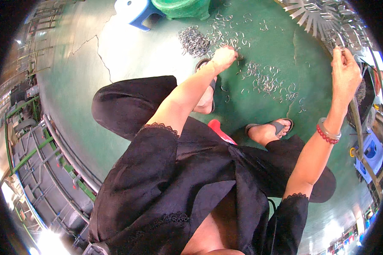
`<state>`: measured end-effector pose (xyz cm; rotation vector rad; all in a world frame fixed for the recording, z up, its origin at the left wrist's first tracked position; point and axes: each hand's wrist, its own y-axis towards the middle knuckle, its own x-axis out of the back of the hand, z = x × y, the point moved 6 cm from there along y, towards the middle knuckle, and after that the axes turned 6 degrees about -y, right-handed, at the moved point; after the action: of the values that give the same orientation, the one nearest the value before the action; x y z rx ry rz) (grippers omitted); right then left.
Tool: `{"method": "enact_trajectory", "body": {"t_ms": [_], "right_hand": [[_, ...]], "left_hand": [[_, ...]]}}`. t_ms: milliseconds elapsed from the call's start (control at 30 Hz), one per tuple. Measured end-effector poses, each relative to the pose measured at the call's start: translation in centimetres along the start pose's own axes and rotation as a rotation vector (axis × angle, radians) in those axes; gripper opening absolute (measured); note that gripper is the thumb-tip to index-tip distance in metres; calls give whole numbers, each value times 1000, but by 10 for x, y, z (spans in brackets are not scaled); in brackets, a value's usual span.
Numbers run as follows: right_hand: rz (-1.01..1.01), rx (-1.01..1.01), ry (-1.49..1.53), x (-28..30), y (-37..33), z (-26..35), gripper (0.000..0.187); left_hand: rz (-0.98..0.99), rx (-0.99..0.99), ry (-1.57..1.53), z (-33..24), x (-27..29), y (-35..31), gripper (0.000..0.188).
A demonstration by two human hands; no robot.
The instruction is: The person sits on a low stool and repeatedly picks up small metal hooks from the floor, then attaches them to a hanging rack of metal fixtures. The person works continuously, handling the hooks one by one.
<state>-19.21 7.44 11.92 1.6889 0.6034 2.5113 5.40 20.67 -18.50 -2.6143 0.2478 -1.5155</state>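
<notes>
My left hand [224,58] reaches down over the green floor, its fingers pinched together between two spreads of small bent metal pieces. What it holds, if anything, is too small to make out. A dense heap of curved metal pieces [194,41] lies just beyond it to the left, and looser metal hooks [266,83] are scattered to its right. My right hand [345,73], with a red bead bracelet [327,135] and a pale bangle on the wrist, is raised at the far right. Its fingertips are pinched beside a rack of flat silver metal parts [315,17]; their grip is hidden.
A blue plastic stool [136,12] and a green round-topped stool [183,7] stand at the far edge. Another blue stool [370,155] is at the right, behind a metal bar. Piping and a rail [68,157] run along the left. My sandalled feet rest near the scattered pieces.
</notes>
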Motion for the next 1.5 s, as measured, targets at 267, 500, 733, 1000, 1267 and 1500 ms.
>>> {"method": "enact_trajectory", "body": {"t_ms": [267,500,733,1000,1267,1500], "right_hand": [[-24,41,82,2,-2,9,25],[135,-102,300,-6,-4,-13,21],[319,-166,536,-3,-17,-2,18],[334,-190,569,-1,-22,-7,18],[358,-189,569,-3,-26,-6,18],[373,-167,537,0,-23,-5,17]], "left_hand": [[16,-62,275,-10,-20,-8,29],[-265,-423,-349,-100,23,1,15],[-236,-40,-1770,-208,112,62,21],[-115,-56,-1705,-227,144,66,21],[-103,-38,-1652,-225,153,66,21],[-77,-90,-1458,-225,159,60,20]]}}
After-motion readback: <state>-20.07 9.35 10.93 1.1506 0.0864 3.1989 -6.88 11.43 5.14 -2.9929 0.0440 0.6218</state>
